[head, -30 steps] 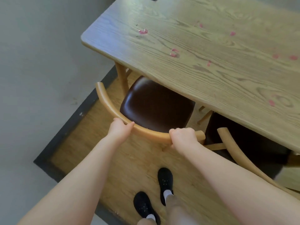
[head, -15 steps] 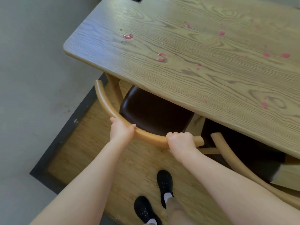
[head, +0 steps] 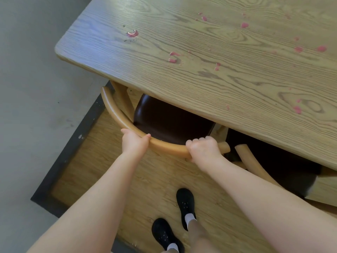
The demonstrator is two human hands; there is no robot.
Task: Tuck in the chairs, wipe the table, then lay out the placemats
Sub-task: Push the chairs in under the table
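Note:
A wooden chair with a curved backrest (head: 116,114) and a dark brown seat (head: 169,121) stands at the table's near left corner, its seat partly under the tabletop. My left hand (head: 134,142) grips the backrest near its middle. My right hand (head: 203,149) grips the same rail near its right end. The wooden table (head: 209,79) carries several pink smears (head: 173,57) across its top. No placemats or cloth are in view.
A second chair with a curved wooden back (head: 252,163) and dark seat stands to the right, partly under the table. My feet in black shoes (head: 185,203) stand on a wood-look floor panel with a dark border (head: 73,145). Grey floor lies to the left.
The chair has slid further under the table with both hands still holding its backrest; less of the dark seat shows now.

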